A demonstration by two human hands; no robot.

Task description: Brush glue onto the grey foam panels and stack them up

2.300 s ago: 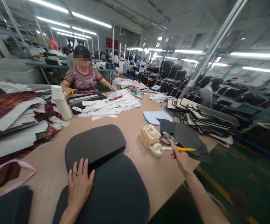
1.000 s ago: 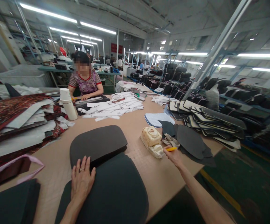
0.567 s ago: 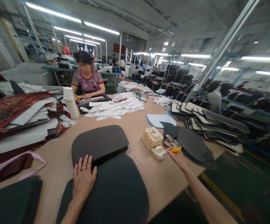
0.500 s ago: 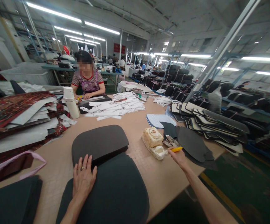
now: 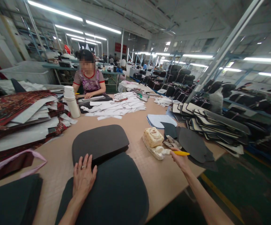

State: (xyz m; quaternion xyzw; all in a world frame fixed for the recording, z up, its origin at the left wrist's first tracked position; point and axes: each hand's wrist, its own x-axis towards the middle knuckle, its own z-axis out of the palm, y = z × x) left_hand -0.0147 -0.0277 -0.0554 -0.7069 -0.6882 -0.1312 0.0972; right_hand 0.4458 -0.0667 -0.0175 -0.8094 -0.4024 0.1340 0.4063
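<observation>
My left hand (image 5: 85, 175) lies flat with its fingers stretched, across the meeting edges of a grey-brown stack of rounded panels (image 5: 100, 139) and a dark green rounded panel (image 5: 116, 193). At the right, my right hand (image 5: 179, 158) is closed around the yellow handle of a brush (image 5: 181, 153). The brush's whitish end points left, against a glue-crusted, cream-coloured container (image 5: 153, 137). Whether the bristles are dipped in anything I cannot tell. A crumpled greyish cloth (image 5: 172, 142) lies just behind the brush.
Dark cut pieces (image 5: 193, 145) and a pile of padded panels (image 5: 215, 123) lie at the right. White strips (image 5: 118, 106) and a pale bottle (image 5: 71, 104) stand farther back. Patterned fabric (image 5: 20, 115) is heaped at left. A co-worker (image 5: 89, 76) sits across the table.
My right hand has shifted slightly, and the brush's yellow handle now sticks out farther to the right. My left hand stays on the panels.
</observation>
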